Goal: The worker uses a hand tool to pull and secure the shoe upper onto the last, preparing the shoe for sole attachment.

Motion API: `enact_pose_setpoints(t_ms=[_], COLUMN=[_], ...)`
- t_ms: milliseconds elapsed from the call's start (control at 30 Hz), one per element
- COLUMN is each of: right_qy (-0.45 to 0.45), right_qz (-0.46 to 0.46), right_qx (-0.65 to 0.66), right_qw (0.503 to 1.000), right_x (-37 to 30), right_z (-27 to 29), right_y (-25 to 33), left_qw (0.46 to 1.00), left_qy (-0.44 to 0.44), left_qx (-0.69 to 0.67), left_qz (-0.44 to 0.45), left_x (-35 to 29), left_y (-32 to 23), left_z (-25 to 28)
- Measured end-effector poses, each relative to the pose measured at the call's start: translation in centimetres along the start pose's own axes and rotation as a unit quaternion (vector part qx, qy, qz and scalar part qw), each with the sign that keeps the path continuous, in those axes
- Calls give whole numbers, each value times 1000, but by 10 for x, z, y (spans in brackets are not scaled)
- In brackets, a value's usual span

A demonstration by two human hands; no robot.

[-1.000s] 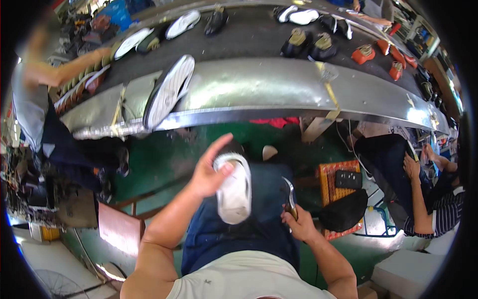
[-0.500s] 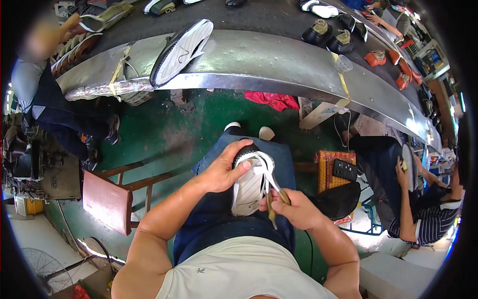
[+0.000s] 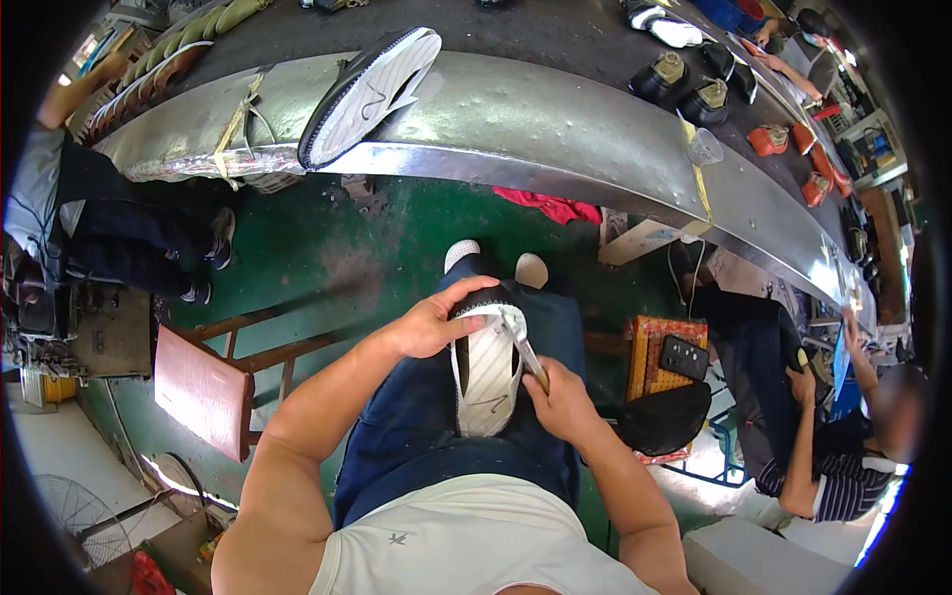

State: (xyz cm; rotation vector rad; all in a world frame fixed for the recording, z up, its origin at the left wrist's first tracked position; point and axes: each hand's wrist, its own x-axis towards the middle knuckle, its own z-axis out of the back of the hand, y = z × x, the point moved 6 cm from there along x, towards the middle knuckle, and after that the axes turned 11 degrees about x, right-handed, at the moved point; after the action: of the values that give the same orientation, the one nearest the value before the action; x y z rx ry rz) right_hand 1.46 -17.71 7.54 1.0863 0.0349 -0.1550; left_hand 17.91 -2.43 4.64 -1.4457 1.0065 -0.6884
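Note:
On my lap a shoe [image 3: 487, 382] lies with its pale, streaked face up; a black, stitched edge runs round its far end. My left hand [image 3: 436, 322] grips that far end, thumb across the white band and fingers over the black edge. In my closed right hand [image 3: 561, 399] is a pair of pincers [image 3: 529, 357], their metal jaws at the white band by the shoe's far right rim. Most of the handles are hidden in my palm. Whether the jaws bite the band I cannot tell.
A similar shoe [image 3: 369, 97] lies on the metal bench edge [image 3: 516, 109] ahead. Black shoes [image 3: 662, 77] and red shoes [image 3: 770, 139] stand on the bench at right. A stool [image 3: 203, 392] is at left, a phone [image 3: 684, 357] at right. Co-workers are at both sides.
The pincers' spread handles have come together in my right hand. The white band, pulled out to the right before, now lies along the shoe's rim. My left hand still grips the far end.

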Motion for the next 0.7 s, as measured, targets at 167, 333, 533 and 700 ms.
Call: enact_pose_setpoints(t_ms=[167,333,533,700], right_qy=[26,125,117,224], right_qz=[-59,-96,-118,-38], right_qx=[-77,40,62,225], right_qw=[995,987,984,947], right_x=[-10,-2,-8,-41], right_z=[8,30,38,70], right_y=[22,26,30,51], left_qw=[993,984,985,930], left_qy=[-104,-154,-156,-135], left_qx=[63,85,65,266], left_qz=[-5,21,-34,-216], left_x=[5,7,-9,-48], left_y=[-6,0,-19,-90], left_z=[-12,-11,-15,-38])
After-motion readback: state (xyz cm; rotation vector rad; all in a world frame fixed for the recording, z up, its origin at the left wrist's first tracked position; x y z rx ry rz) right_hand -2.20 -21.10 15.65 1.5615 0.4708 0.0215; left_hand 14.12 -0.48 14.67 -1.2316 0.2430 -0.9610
